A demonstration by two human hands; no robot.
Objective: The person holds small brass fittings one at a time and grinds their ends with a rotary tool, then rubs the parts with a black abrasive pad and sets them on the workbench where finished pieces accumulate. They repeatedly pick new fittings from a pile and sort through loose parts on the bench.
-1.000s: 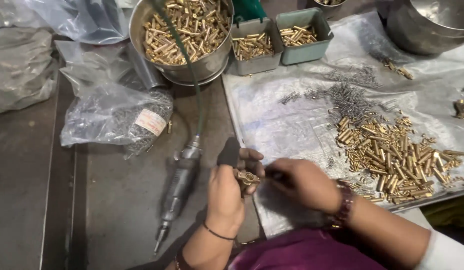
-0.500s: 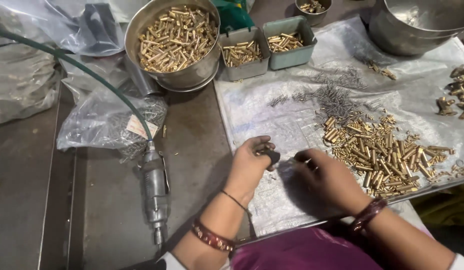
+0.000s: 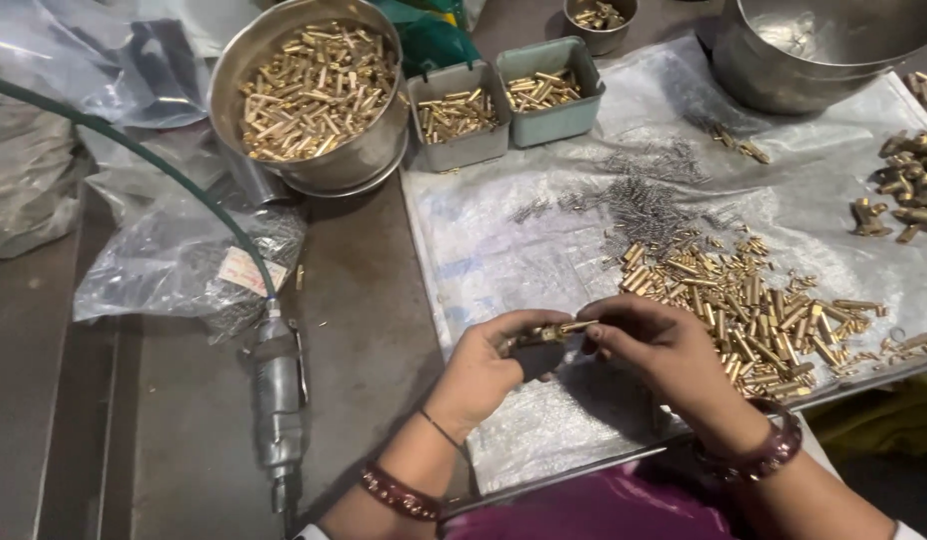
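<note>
Left hand: the left hand (image 3: 481,372) is low in the middle of the view, over the plastic sheet (image 3: 504,260); its fingers (image 3: 519,325) are curled narrow and pinch one end of a small brass part (image 3: 556,331)
Right hand: the right hand (image 3: 664,350) is just beside the left one; its fingers (image 3: 609,318) are closed on the other end of the same part, so both hands hold it together
Brass part: short, gold in colour, lying about level between the two hands, a little above the sheet; the finer shape is too small to tell
Brass pile: a loose heap of brass pieces (image 3: 754,310) lies on the sheet just to the right of the right hand
Thin pins: a scatter of grey thin pins (image 3: 644,195) is on the sheet above the heap
Bowl: a round steel bowl (image 3: 319,95) full of brass pieces stands at upper left on the counter (image 3: 364,300)
Trays: two small grey-green trays (image 3: 504,100) with brass pieces stand side by side, right of the bowl
Air tool: a grey air tool (image 3: 277,400) lies on the counter, left of the left hand and well apart; a green hose (image 3: 134,150) runs up from it
Bag: a clear plastic bag (image 3: 174,270) lies beside the hose
</note>
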